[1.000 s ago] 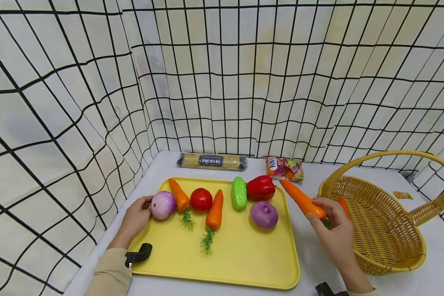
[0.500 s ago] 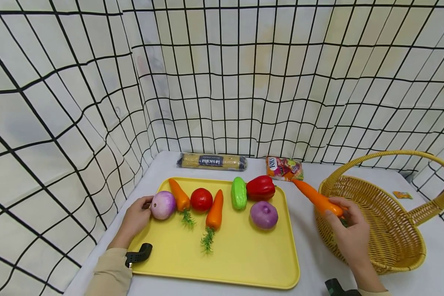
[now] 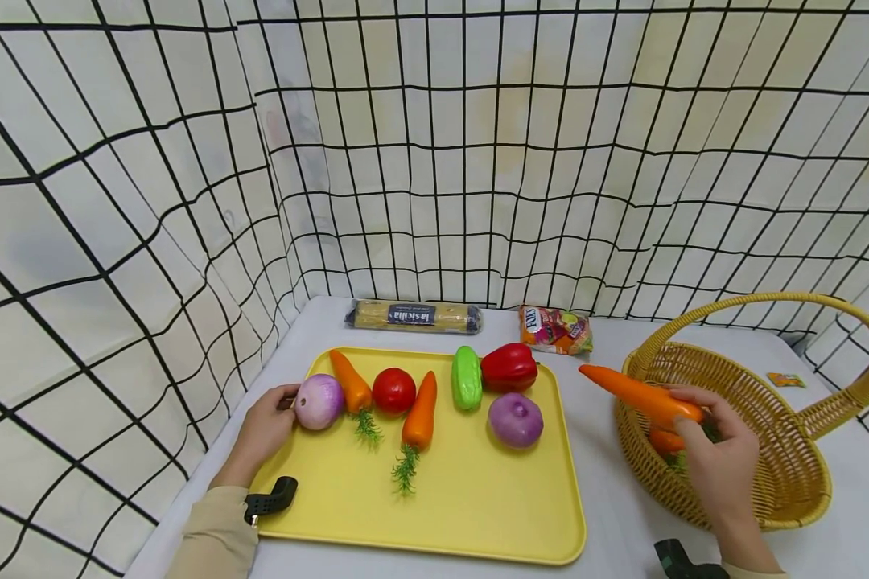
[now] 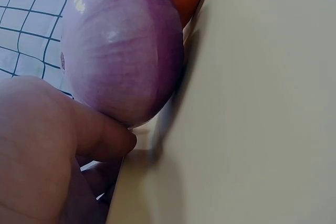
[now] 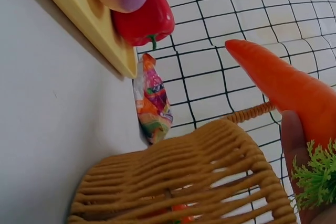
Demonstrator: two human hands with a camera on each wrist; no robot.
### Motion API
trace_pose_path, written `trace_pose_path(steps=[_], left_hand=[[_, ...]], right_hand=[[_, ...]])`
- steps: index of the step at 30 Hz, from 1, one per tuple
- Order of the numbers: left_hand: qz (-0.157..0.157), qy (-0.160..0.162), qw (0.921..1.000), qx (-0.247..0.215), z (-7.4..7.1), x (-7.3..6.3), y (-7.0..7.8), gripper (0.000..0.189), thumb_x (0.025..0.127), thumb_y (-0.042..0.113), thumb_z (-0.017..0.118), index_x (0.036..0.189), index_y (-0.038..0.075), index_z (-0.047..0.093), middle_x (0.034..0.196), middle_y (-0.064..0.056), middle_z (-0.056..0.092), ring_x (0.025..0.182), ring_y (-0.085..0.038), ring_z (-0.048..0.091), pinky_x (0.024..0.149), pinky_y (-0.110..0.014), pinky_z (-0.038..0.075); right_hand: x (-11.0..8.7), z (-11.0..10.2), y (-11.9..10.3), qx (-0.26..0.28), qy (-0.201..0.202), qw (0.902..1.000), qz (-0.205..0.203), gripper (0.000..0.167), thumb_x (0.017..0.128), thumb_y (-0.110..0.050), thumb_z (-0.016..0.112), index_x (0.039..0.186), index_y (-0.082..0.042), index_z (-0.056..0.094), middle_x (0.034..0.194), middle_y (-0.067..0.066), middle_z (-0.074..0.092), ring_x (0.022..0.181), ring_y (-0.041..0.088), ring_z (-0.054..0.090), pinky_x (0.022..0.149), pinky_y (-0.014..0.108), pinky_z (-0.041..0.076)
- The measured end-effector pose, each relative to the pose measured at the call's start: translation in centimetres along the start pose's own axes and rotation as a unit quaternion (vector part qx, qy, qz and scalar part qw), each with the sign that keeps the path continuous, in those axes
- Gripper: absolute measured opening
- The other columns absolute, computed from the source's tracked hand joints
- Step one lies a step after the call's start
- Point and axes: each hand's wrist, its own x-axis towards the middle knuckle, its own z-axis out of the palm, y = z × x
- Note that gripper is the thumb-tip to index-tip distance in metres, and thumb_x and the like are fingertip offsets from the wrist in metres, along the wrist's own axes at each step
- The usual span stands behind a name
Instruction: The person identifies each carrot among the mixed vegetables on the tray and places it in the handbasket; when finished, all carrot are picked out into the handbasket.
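My right hand (image 3: 720,458) pinches an orange carrot (image 3: 637,394) over the near left part of the wicker basket (image 3: 804,482), its tip pointing left past the rim. Green leaves (image 5: 320,174) at its thick end show in the right wrist view. Below it, another carrot (image 3: 666,441) lies inside the basket. My left hand (image 3: 264,426) holds the left edge of the yellow tray (image 3: 478,515), thumb by the rim and other fingers outside it. Its thumb (image 4: 105,137) is right at the underside of a purple-white onion (image 3: 319,401).
The tray also bears two carrots (image 3: 422,412), a tomato (image 3: 394,391), a green cucumber-like vegetable (image 3: 467,378), a red bell pepper (image 3: 509,367) and a purple onion (image 3: 516,420). Behind lie a pasta pack (image 3: 414,316) and a snack bag (image 3: 556,330). A small orange packet (image 3: 785,379) lies beyond the basket.
My right hand has moved right with the carrot, which now lies more level over the basket. The carrot inside the basket has come into clearer view. My left hand stays put.
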Motion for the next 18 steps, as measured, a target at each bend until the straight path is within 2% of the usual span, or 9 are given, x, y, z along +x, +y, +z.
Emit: trace_pose_path(steps=[5,11,13,18], left_hand=[[-0.003,-0.001,1.0,-0.004,0.0,-0.2,0.2,0.044,0.095,0.004,0.042,0.138,-0.004,0.048,0.13,-0.026,0.054,0.119,-0.038,0.05,0.102,-0.052,0.04],[-0.002,-0.001,1.0,-0.002,0.0,-0.1,0.2,0.045,0.094,0.005,0.042,0.138,-0.004,0.048,0.129,-0.026,0.055,0.118,-0.038,0.051,0.101,-0.052,0.04],[-0.003,-0.001,1.0,-0.002,0.0,-0.2,0.2,0.045,0.094,0.004,0.042,0.137,-0.004,0.049,0.129,-0.026,0.055,0.118,-0.038,0.051,0.101,-0.053,0.04],[-0.002,0.0,1.0,0.001,-0.1,-0.2,0.3,0.044,0.094,0.004,0.043,0.137,-0.003,0.05,0.129,-0.025,0.055,0.118,-0.037,0.051,0.101,-0.053,0.04]], right_hand=[[0.4,-1.0,0.0,0.026,0.033,0.999,0.012,0.026,0.087,0.011,0.05,0.107,0.01,0.066,0.102,-0.001,0.071,0.087,0.011,0.064,0.068,0.01,0.052],[1.0,-2.3,-0.2,0.126,0.072,0.9879,0.053,0.023,0.089,0.012,0.046,0.103,0.014,0.065,0.097,0.004,0.072,0.092,0.015,0.064,0.072,0.012,0.053],[1.1,-2.6,-0.2,0.148,0.082,0.9843,0.05,0.022,0.089,0.012,0.045,0.101,0.016,0.064,0.095,0.006,0.072,0.095,0.017,0.064,0.074,0.012,0.053],[1.5,-3.7,0.0,0.162,0.114,0.98,0.021,0.022,0.089,0.012,0.043,0.096,0.018,0.063,0.091,0.008,0.071,0.091,0.018,0.065,0.075,0.013,0.053]])
